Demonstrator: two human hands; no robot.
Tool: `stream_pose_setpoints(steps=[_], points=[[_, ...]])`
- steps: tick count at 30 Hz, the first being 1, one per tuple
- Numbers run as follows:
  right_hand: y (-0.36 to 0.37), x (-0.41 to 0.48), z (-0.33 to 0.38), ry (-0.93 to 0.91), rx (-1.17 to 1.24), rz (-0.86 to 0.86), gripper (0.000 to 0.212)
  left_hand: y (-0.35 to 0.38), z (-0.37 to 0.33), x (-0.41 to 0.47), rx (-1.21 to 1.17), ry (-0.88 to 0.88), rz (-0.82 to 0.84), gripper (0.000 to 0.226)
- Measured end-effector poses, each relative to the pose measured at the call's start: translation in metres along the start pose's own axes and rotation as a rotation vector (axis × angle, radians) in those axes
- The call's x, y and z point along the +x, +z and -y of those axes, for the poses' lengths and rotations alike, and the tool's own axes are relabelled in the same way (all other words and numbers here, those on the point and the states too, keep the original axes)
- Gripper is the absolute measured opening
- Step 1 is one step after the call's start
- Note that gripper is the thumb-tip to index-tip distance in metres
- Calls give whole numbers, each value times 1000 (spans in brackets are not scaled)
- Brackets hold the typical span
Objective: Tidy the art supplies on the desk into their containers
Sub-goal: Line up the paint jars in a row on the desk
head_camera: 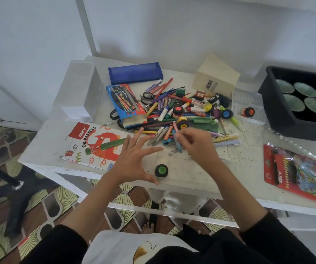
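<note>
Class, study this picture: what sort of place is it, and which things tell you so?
Probably a home art corner: a small white desk against a wall, a heap of crayons, markers and paint pots on it, an oil pastels box beside the heap, and patterned floor tiles below.

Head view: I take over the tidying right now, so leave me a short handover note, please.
Left hand: open, fingers spread, beside the oil pastels box.
Right hand: fingers curled at the near edge of the pile; blurred, grip unclear.
Green-lidded jar sits alone near the front edge of the desk; a green pastel lies on the pastels box; blue pencil case lies behind the pile.
Done: nothing visibly put away. Left: the whole pile.
</note>
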State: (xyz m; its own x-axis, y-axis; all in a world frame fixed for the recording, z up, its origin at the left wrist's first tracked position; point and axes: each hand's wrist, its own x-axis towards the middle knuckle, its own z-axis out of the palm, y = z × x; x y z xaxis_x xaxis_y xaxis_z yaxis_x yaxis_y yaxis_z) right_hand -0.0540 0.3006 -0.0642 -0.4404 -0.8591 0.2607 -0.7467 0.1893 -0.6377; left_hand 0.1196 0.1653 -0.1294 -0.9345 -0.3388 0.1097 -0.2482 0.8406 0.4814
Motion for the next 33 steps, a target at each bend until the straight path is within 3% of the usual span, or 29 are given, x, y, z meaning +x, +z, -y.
stream_pose_setpoints(steps=[3,9,19,25,29,33], points=[[-9,27,-16,-1,-157,-52,19,0,0,0,3,-4,10,97],[-4,46,-32,137,-400,217,55,1,-1,0,-12,3,0,95],[15,43,-39,53,-390,28,45,0,-1,-1,-44,7,-3,94],[11,26,-17,38,-30,-88,36,0,1,-1,-19,20,9,95],[2,13,-3,97,179,149,29,1,2,0,-13,26,8,96],[-3,8,4,99,183,486,28,1,3,0,-4,39,3,98]])
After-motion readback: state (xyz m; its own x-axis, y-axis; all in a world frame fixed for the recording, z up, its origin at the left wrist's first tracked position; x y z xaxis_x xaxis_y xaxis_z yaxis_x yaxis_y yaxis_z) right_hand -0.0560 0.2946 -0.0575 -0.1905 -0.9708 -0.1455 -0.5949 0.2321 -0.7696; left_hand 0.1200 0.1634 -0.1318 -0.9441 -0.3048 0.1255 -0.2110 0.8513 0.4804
